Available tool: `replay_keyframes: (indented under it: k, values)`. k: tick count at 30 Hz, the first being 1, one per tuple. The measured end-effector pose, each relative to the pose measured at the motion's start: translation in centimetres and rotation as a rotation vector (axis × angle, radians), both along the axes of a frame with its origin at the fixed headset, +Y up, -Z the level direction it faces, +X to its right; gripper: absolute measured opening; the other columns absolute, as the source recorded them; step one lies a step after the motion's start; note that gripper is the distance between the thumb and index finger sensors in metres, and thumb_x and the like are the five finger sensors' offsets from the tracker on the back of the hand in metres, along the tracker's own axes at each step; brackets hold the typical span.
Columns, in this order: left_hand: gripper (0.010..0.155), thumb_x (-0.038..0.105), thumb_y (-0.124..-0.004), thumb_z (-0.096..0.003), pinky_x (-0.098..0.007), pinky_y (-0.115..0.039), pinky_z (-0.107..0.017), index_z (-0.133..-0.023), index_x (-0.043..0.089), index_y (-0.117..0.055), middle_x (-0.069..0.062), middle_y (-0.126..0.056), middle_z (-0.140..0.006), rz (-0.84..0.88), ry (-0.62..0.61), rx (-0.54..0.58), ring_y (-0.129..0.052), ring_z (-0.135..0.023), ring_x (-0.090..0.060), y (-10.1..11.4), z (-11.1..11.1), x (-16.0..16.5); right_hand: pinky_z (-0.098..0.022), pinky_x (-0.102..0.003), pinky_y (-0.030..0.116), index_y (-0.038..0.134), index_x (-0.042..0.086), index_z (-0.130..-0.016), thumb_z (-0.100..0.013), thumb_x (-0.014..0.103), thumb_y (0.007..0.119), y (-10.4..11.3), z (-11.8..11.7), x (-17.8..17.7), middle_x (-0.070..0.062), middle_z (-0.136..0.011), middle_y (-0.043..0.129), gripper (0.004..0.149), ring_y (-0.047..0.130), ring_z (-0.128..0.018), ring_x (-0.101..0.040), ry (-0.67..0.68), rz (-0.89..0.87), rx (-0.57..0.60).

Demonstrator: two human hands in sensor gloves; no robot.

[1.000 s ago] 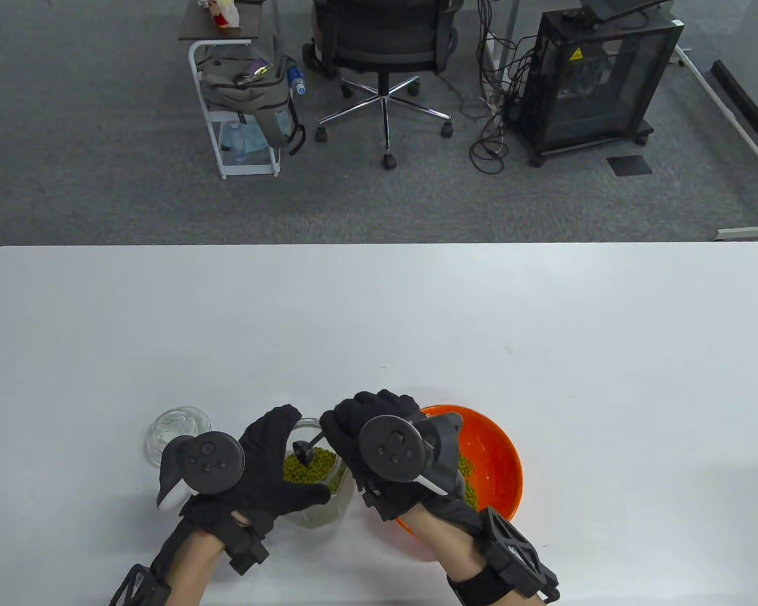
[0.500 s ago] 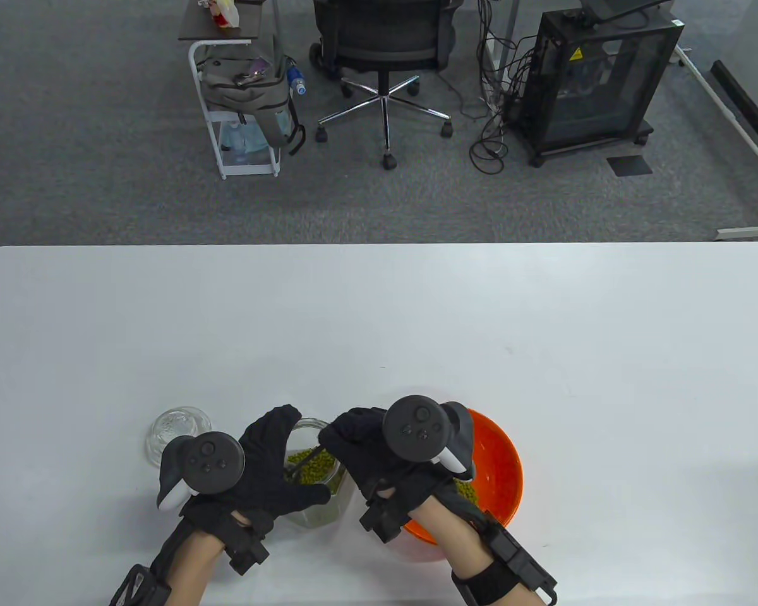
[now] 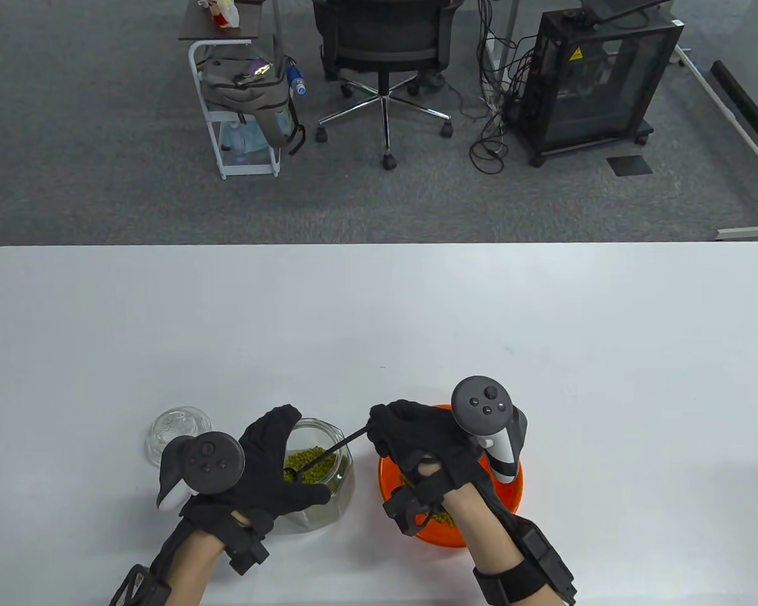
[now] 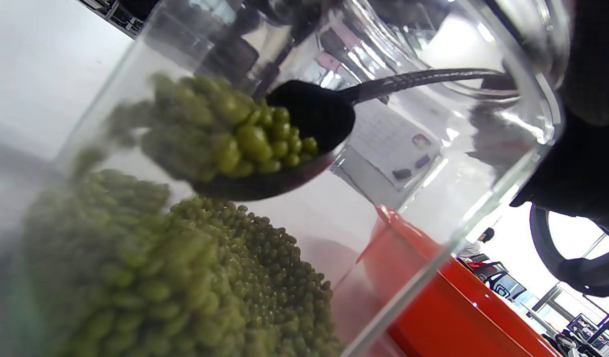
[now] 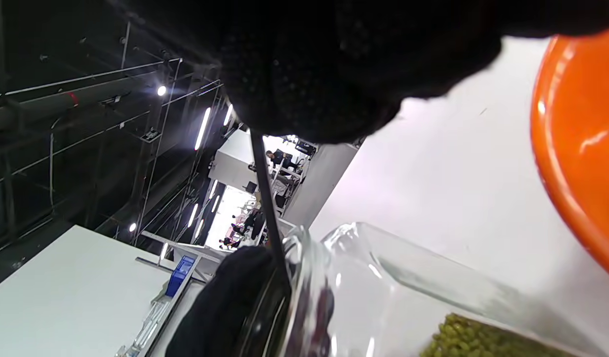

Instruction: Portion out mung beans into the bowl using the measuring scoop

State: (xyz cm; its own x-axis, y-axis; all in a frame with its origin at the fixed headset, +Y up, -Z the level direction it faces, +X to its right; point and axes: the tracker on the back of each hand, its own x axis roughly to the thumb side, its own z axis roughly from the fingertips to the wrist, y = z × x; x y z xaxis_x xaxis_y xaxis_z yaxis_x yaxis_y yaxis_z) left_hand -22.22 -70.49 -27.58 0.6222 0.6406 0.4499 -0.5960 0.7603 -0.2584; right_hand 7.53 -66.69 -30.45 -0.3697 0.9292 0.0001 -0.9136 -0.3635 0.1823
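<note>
Table view: left hand [image 3: 262, 467] grips the tilted jar [image 3: 319, 476], steadying it as the right hand [image 3: 417, 442] pinches the measuring scoop [image 3: 325, 456] handle. Left wrist view: scoop holds mung beans [image 4: 254, 144] inside jar. Right wrist view: orange bowl [image 5: 577, 148] waits beside.

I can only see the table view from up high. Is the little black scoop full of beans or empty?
Observer: Full. In the left wrist view the scoop carries a heap of mung beans, lifted above the pile.
Child: Is it still inside the jar?
Observer: Yes, the bowl of it sits within the glass jar; only its handle pokes out of the mouth.
Child: Who's holding the handle?
Observer: The right hand; the right wrist view shows its fingers gripping the top end.
</note>
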Motion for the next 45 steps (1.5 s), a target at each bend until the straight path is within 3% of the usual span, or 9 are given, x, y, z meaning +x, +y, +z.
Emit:
replay_keyframes:
  k: [26, 45]
  values:
    - [0.126, 0.084, -0.089, -0.0389, -0.071, -0.053, -0.073, -0.110, 0.000, -0.027, -0.031, -0.036, -0.114, -0.001, -0.002, -0.001, -0.052, -0.103, -0.060, 0.0, 0.0, 0.0, -0.026, -0.041, 0.085, 0.097, 0.005, -0.062, -0.050, 0.042, 0.077, 0.2, 0.1, 4.1, -0.014, -0.048, 0.102, 0.044, 0.097, -0.027, -0.024, -0.092, -0.176, -0.031]
    - [0.126, 0.084, -0.089, -0.0386, -0.071, -0.053, -0.073, -0.110, 0.000, -0.027, -0.031, -0.036, -0.114, 0.000, -0.001, -0.001, -0.052, -0.103, -0.060, 0.0, 0.0, 0.0, -0.026, -0.041, 0.085, 0.097, 0.005, -0.062, -0.050, 0.042, 0.078, 0.3, 0.3, 6.5, -0.014, -0.048, 0.102, 0.044, 0.097, -0.027, -0.024, -0.119, -0.208, -0.032]
